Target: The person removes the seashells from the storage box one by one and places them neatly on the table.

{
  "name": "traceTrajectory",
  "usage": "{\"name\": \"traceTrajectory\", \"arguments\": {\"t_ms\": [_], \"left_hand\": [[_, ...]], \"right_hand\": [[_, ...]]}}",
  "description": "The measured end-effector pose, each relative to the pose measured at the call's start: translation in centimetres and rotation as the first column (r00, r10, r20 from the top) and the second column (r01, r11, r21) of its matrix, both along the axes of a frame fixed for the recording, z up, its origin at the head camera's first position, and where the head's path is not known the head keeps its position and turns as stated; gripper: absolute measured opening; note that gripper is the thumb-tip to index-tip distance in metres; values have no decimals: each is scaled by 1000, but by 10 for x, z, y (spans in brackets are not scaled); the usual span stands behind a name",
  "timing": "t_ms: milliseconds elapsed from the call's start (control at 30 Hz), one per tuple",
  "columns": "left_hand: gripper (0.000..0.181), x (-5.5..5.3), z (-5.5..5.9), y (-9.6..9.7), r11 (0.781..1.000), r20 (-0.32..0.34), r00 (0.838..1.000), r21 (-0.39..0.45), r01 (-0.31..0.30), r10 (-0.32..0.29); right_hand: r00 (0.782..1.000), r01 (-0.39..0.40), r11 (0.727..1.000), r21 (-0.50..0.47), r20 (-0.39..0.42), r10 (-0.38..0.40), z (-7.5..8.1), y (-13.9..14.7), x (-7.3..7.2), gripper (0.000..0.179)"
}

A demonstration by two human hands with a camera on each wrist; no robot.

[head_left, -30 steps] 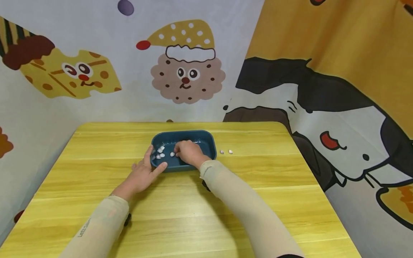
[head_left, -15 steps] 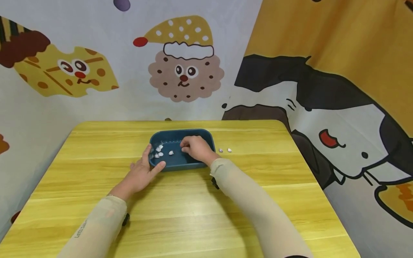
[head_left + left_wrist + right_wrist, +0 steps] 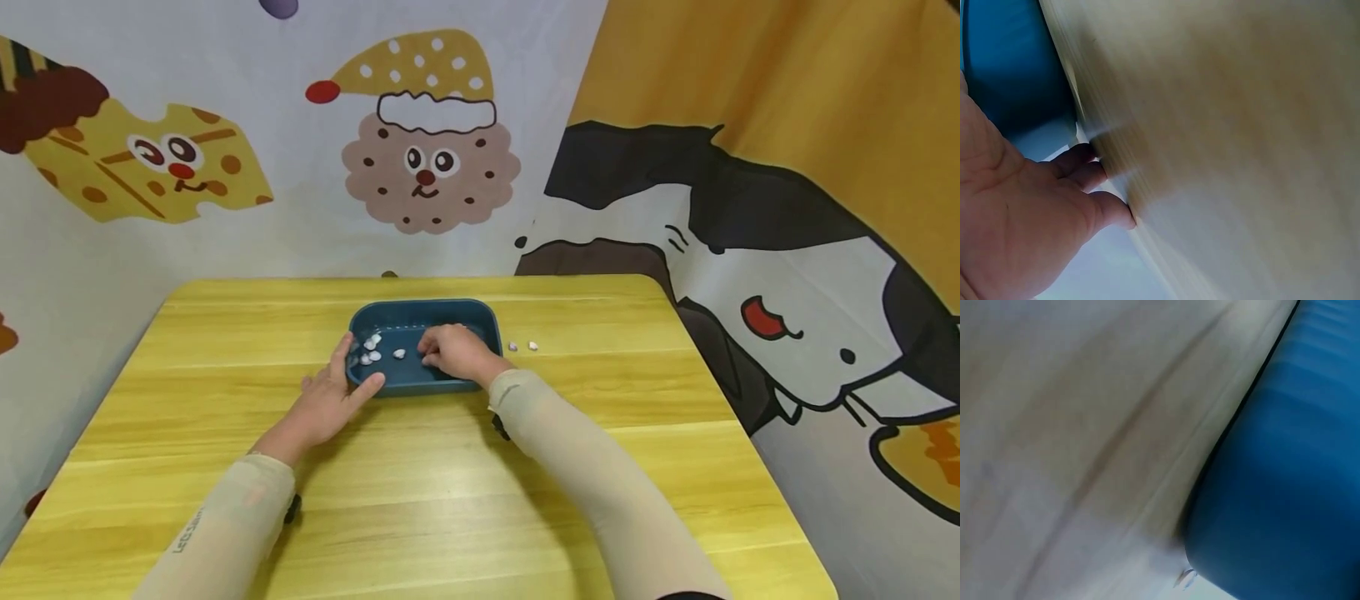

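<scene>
A dark blue rectangular tray (image 3: pixel 397 389) rests near the back of the table. My left hand (image 3: pixel 322 406) lies at its left front corner, index finger straight along the left end and thumb spread toward the front wall. In the left wrist view, other fingertips of the left hand (image 3: pixel 1029 200) touch down beside the tray. My right hand (image 3: pixel 455 352) reaches inside over the right half, fingers bent downward; I cannot tell whether they pinch anything. One small white pebble-like piece (image 3: pixel 399 354) lies left of those fingers. Several similar pieces (image 3: pixel 372 342) cluster at the tray's left end.
Two more small pebble-like pieces, a greyish one (image 3: pixel 513 346) and a whiter one (image 3: pixel 533 346), lie on the wood-grain table (image 3: pixel 405 500) right of the tray. Behind the table hangs a cartoon-printed cloth (image 3: pixel 300 242).
The right hand has drawn back to the right from the single pebble-like piece, then dipped slightly within the tray. That piece stays on the tray floor. The left hand keeps its place.
</scene>
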State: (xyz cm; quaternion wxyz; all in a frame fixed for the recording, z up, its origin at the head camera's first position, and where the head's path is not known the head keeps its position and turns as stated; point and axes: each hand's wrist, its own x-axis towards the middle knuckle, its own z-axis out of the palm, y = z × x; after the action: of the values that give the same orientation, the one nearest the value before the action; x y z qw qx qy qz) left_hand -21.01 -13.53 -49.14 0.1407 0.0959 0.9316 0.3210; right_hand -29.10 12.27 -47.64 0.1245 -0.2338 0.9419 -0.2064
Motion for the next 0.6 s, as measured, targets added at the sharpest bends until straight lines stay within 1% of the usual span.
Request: {"name": "traceTrajectory", "arguments": {"t_ms": [167, 333, 600], "left_hand": [[103, 0, -1, -2, 1000, -9, 1000, 17, 9, -9], [101, 0, -3, -4, 999, -20, 1000, 33, 15, -14], [101, 5, 0, -11, 999, -53, 999, 52, 9, -6]], "right_hand": [[1000, -2, 1000, 9, 2, 2, -2, -1, 5, 20], [1000, 20, 1000, 15, 12, -21, -4, -2, 11, 20], [999, 37, 999, -5, 10, -37, 0, -10, 21, 21]]}}
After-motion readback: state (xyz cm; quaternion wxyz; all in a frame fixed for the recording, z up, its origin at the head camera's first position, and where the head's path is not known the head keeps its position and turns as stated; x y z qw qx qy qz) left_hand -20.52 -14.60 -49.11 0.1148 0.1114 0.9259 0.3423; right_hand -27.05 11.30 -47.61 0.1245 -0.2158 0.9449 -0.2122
